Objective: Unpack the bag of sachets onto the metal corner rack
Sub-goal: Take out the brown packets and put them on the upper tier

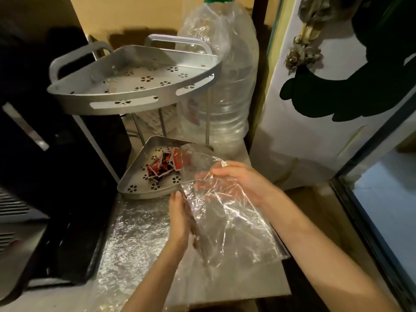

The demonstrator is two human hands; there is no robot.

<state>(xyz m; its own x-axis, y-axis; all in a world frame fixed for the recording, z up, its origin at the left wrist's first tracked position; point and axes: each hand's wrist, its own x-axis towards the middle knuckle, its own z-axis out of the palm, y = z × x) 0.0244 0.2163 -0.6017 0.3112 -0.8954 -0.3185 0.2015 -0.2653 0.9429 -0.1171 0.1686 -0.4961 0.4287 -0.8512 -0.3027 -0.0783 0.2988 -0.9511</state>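
So over on the left there's a black appliance (pixel 45 154), and just right of it the metal corner rack (pixel 135 95) sits on the foil-covered tabletop (pixel 135 244). Top tier looks bare, and the sachets (pixel 164 167) are lying in a loose red-and-white pile on the bottom tier (pixel 144 188).

The clear plastic bag (pixel 225 210) is held just in front of that lower tier. Its long axis runs diagonally, with the mouth end pointing up and away toward the sachets and the other end trailing down toward the person's right. Can't really tell if anything's left inside.

Left hand (pixel 180 219) is on the bag's left edge, fingers fairly straight and close together, pressed along the plastic. Right hand (pixel 240 179) has its fingers curled over the bag's upper part, gripping it.

Behind the rack stands a big plastic-wrapped water bottle (pixel 225 86), and a white fridge door (pixel 326 109) is on the far right.
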